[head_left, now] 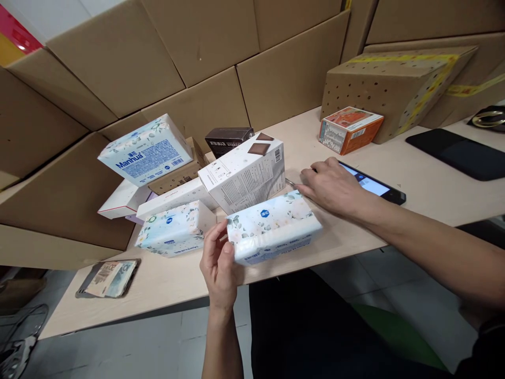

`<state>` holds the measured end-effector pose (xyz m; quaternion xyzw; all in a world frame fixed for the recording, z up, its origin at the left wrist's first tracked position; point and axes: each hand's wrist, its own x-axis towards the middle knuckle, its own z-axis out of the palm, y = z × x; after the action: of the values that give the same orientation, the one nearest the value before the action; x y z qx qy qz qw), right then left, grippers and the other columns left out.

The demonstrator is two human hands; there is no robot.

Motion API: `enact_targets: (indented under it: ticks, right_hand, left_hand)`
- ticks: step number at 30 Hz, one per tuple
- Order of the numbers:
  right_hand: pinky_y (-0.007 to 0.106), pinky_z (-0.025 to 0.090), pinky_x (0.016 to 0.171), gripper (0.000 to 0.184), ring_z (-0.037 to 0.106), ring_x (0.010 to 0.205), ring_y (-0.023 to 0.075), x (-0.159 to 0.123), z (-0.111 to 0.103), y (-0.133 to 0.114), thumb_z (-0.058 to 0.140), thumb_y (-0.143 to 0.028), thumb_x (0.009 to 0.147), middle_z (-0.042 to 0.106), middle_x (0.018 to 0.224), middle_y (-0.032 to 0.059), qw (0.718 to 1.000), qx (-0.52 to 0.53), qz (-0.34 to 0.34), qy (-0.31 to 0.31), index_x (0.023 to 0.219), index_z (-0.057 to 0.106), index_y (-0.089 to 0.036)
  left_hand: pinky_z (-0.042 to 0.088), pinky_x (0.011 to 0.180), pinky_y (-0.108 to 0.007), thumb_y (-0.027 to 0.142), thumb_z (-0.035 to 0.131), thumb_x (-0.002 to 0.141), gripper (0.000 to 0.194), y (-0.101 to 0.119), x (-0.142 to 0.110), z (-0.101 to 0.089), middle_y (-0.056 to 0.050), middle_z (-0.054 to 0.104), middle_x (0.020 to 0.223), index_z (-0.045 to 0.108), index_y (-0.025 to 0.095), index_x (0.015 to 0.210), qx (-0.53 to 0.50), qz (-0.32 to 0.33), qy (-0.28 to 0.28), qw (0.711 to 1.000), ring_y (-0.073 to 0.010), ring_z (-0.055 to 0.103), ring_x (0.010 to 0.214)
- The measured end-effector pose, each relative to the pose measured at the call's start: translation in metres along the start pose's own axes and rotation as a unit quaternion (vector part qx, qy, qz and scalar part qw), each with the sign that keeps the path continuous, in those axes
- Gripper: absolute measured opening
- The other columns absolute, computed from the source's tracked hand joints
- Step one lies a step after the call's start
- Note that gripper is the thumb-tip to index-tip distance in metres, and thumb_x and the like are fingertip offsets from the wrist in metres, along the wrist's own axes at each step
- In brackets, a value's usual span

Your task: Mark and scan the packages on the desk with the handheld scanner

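one view, from the head: two bare hands at a pale wood-grain table. item, left hand: thumb and fingers closed on the left end of a rectangular, plastic-wrapped pack, white and pale blue with a flower print; it sits by the table's near edge, whether flat down or partly raised cannot be told. item, right hand: back uppermost, fingers curled, beyond the pack's right end and beside a black, slab-shaped phone, screen lit; a slim, metallic-looking rod shows by the fingertips, gripped or merely touched cannot be told. item, just behind the pack: one white cardboard box with brown diamond print. item, to its left: a second floral pack, similarly wrapped. handling notes, by judgement: a light, even pinch suits the soft wrap, which could dent; steady the end without shoving it against the white box; keep the rod's tip clear of the film, and the right wrist off the lit screen.
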<state>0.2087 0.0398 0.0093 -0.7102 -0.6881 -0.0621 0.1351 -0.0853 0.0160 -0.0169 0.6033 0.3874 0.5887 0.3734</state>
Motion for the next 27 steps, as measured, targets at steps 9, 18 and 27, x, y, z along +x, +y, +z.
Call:
enact_targets:
  ticks: [9, 18, 27]
  right_hand:
    - [0.043, 0.041, 0.081, 0.045, 0.054, 0.090, 0.0294, -0.001, 0.006, -0.006, 0.038, -0.036, 0.100, 0.072, 0.096, 0.0192, 0.993, -0.063, -0.095, -0.037, 0.091, 0.076, -0.014]
    - [0.039, 0.040, 0.063, 0.048, 0.065, 0.077, 0.0310, -0.003, -0.016, -0.012, 0.029, -0.037, 0.101, 0.072, 0.091, 0.0210, 0.994, -0.026, 0.077, -0.074, 0.115, 0.067, -0.010]
    - [0.034, 0.041, 0.064, 0.042, 0.052, 0.064, 0.0179, -0.007, -0.027, -0.004, 0.042, -0.043, 0.100, 0.057, 0.071, 0.0026, 0.907, 0.386, 0.081, 0.146, 0.132, 0.056, -0.020]
  left_hand:
    - [0.055, 0.094, -0.035, 0.044, 0.065, 0.091, 0.035, 0.001, 0.000, 0.000, -0.008, 0.066, 0.124, 0.071, 0.027, 0.121, 0.009, 0.004, -0.005, 1.000, -0.0244, 0.064, 0.113]
    - [0.054, 0.093, -0.033, 0.042, 0.064, 0.092, 0.035, 0.001, 0.000, 0.000, -0.008, 0.066, 0.124, 0.070, 0.027, 0.122, 0.003, 0.008, -0.010, 1.000, -0.0228, 0.064, 0.112]
    - [0.054, 0.094, -0.032, 0.040, 0.064, 0.092, 0.034, 0.001, 0.000, 0.000, -0.007, 0.065, 0.125, 0.071, 0.028, 0.123, -0.003, 0.003, -0.010, 1.000, -0.0216, 0.063, 0.114]
